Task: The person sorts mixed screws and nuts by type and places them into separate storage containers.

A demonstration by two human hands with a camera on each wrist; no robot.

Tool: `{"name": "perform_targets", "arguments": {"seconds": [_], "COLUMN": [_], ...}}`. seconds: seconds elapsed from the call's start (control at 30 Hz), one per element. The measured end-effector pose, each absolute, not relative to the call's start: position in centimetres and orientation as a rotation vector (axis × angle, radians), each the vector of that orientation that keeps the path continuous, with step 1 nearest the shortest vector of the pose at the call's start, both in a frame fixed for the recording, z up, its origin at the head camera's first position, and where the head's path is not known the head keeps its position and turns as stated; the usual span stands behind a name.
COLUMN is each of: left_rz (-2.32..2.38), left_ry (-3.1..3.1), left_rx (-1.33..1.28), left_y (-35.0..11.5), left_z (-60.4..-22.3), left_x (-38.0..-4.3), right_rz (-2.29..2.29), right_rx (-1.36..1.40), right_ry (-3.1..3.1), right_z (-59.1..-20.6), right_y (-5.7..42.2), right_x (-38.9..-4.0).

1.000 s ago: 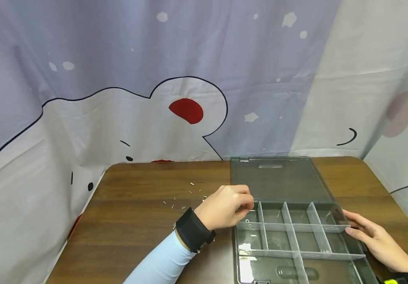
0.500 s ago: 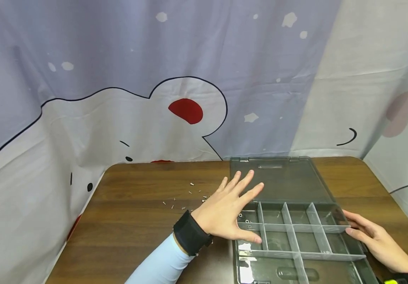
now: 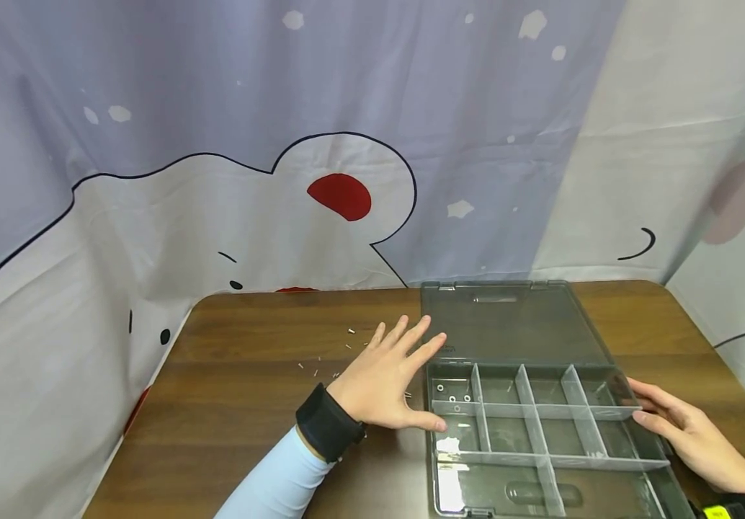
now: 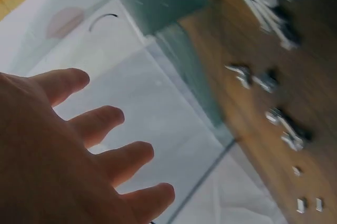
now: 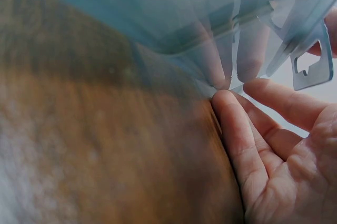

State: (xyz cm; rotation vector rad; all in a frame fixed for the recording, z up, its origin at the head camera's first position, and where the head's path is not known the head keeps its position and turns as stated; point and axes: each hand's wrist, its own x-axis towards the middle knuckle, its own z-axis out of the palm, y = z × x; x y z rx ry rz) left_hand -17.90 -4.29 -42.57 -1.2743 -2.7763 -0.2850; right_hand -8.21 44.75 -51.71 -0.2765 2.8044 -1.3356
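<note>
My left hand [image 3: 382, 386] hovers over the wooden table just left of a grey see-through compartment box [image 3: 573, 461], its fingers spread and holding nothing. Several small metal nuts [image 3: 452, 398] lie in and around the back left compartment. My right hand [image 3: 686, 432] rests beside the box's right side. In the right wrist view, its fingertips [image 5: 224, 98] touch the clear wall. Small metal screws [image 4: 287, 129] lie scattered on the table in the left wrist view, slightly blurred; the left hand hides part of them in the head view.
The box's lid [image 3: 515, 324] lies flipped back toward the rear table edge. Dividers [image 3: 524, 386] split the box into several compartments. Small loose pieces [image 3: 301, 365] dot the table [image 3: 217, 432] left of my hand. A printed curtain [image 3: 217, 94] hangs behind.
My left hand has let go of a small nut over the back left compartment, spread its fingers and drawn back to the left. The right hand has stayed at the box's side.
</note>
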Motion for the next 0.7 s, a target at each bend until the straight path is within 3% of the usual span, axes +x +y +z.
{"name": "perform_targets", "arguments": {"seconds": [0.7], "left_rz": [-0.276], "left_ry": [-2.687], "left_rx": [-1.261], "left_y": [-6.5], "left_z": [-46.4], "left_x": [-21.2], "right_rz": [-1.369], "right_rx": [-0.278], "right_ry": [2.794], "right_z": [-51.8], "right_y": [44.8], "right_x": [-8.2]}}
